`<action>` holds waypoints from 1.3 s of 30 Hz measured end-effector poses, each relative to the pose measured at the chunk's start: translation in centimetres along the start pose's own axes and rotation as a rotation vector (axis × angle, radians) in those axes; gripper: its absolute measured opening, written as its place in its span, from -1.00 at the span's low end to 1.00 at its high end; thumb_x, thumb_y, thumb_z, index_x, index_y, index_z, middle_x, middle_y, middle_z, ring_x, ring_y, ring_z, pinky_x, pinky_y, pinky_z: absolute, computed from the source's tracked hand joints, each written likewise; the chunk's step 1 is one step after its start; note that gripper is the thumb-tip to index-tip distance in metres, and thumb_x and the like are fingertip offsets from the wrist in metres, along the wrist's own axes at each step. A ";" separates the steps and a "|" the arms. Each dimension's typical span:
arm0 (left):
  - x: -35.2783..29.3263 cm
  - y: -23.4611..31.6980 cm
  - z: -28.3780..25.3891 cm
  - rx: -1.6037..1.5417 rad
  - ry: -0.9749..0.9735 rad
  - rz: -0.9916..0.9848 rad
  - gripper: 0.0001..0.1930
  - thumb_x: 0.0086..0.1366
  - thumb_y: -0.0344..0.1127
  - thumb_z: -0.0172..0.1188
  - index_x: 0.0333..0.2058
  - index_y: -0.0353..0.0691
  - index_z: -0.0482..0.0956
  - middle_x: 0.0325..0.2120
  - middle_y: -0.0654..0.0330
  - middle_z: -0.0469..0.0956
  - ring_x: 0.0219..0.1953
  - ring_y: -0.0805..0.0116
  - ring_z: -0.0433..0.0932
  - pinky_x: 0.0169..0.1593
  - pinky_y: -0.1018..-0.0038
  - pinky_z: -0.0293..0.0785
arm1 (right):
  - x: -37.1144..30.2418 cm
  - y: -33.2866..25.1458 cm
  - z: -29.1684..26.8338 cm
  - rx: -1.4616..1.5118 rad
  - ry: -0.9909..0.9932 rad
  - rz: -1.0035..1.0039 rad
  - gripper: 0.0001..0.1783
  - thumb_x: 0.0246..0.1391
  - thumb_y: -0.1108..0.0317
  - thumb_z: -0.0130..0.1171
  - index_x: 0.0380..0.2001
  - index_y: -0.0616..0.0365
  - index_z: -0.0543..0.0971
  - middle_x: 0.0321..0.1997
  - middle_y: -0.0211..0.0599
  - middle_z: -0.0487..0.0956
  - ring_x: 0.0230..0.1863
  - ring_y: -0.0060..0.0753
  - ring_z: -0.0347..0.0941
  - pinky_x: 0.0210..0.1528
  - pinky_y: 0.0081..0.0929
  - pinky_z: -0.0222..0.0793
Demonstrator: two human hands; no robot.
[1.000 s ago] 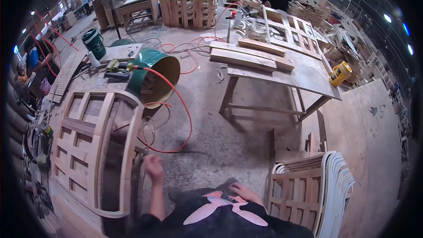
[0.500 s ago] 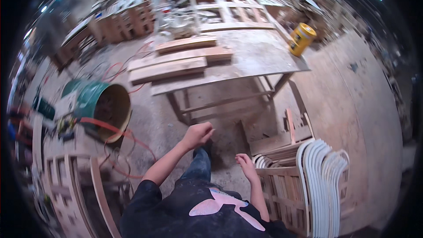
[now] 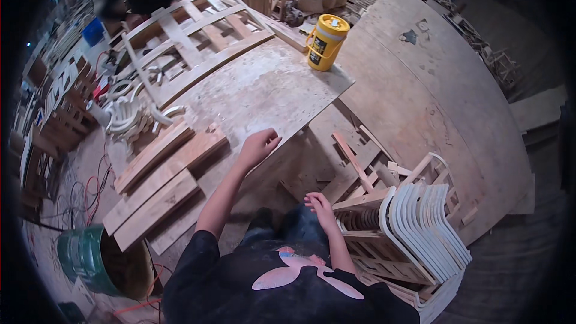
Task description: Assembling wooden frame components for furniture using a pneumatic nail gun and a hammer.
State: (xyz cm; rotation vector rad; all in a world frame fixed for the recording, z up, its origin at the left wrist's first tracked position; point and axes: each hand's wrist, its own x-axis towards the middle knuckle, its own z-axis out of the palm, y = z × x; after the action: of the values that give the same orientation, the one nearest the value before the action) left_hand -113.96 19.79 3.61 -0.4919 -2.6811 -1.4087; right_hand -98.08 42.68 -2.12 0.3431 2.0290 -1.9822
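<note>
My left hand (image 3: 258, 149) hangs over the near edge of the worktable (image 3: 264, 93), its fingers loosely bent and a little apart, with nothing visible in them. To its left lie several thick wooden boards (image 3: 162, 177) side by side on the tabletop. Lower and to the right, my right hand (image 3: 320, 205) is half open in front of my body, fingers apart, holding nothing. Closest to it is a stack of curved, white-edged wooden frames (image 3: 414, 228) standing on the right.
A yellow bucket (image 3: 327, 42) stands at the table's far right corner. Behind the boards are a slatted wooden frame (image 3: 192, 30) and pale curved pieces (image 3: 129, 114). At lower left a green barrel (image 3: 84, 258) lies near hoses. A large wooden panel (image 3: 420, 102) spreads at right.
My view has turned to the right and come nearer the table. My left hand has gone from a loose fist above the floor to the table's edge, its fingers looser. The right hand stays low.
</note>
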 end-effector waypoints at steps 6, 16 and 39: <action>10.5 -0.8 1.5 0.148 -0.096 0.164 -0.79 0.12 -0.17 0.08 -0.48 -0.20 0.45 -0.50 0.13 0.49 -0.37 0.21 0.46 -0.29 0.38 0.38 | 5.3 -1.4 -2.4 0.040 0.069 0.043 -0.73 0.15 0.20 -0.14 -0.17 0.07 0.42 -0.18 -0.38 0.49 -0.23 -0.58 0.41 -0.26 -0.68 0.25; 31.5 3.6 2.7 0.292 0.106 0.757 -0.71 -0.06 -0.28 0.25 -0.33 -0.23 0.48 -0.28 0.14 0.47 -0.21 0.17 0.41 -0.14 0.36 0.39 | 25.2 -12.4 -10.9 0.179 0.174 -0.279 -0.79 0.13 0.30 -0.11 -0.23 0.13 0.44 -0.28 -0.45 0.49 -0.28 -0.65 0.38 -0.24 -0.69 0.24; 46.7 7.7 7.3 0.636 0.321 0.429 -0.64 -0.12 0.01 0.22 -0.45 -0.11 0.43 -0.31 0.17 0.32 -0.44 0.24 0.31 -0.34 0.39 0.32 | 45.7 -25.8 -11.1 0.342 -0.207 -0.249 -0.56 0.02 0.51 0.04 -0.03 0.28 0.19 -0.12 -0.25 0.35 -0.14 -0.49 0.35 -0.11 -0.58 0.31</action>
State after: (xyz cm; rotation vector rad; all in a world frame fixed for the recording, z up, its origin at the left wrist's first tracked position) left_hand -155.11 41.26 15.28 -0.6474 -2.3755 -0.4405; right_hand -150.37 51.83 5.51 -0.0510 1.6718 -2.4068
